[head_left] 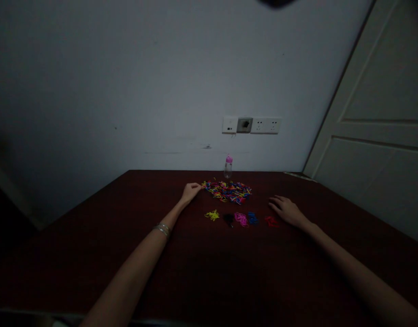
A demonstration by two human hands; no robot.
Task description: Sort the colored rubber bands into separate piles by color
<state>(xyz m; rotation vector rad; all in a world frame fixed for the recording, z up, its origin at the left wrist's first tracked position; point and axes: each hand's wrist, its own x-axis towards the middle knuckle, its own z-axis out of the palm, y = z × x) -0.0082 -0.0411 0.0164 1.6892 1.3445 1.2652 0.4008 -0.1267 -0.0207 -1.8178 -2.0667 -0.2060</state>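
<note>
A mixed heap of small colourful rubber bands (pixel 229 191) lies on the dark red table. At the heap's left edge, my left hand (pixel 191 192) has its thumb and forefinger pinched together; what is between them is too small to make out. My right hand (pixel 286 211) rests open on the table, right of the heap, fingers stretched out. In front of the heap lie sorted little piles: yellow bands (pixel 212 215), black bands (pixel 228 219), pink bands (pixel 242 220), blue bands (pixel 252 218) and red bands (pixel 271 221). The red pile is nearest my right hand.
Behind the heap, a small clear bottle with a pink top (pixel 228 167) stands near the wall. Sockets and a switch plate (pixel 251 125) are on the wall above. A pale panelled door (pixel 375 113) closes off the right side. The table (pixel 181 272) reaches to the wall.
</note>
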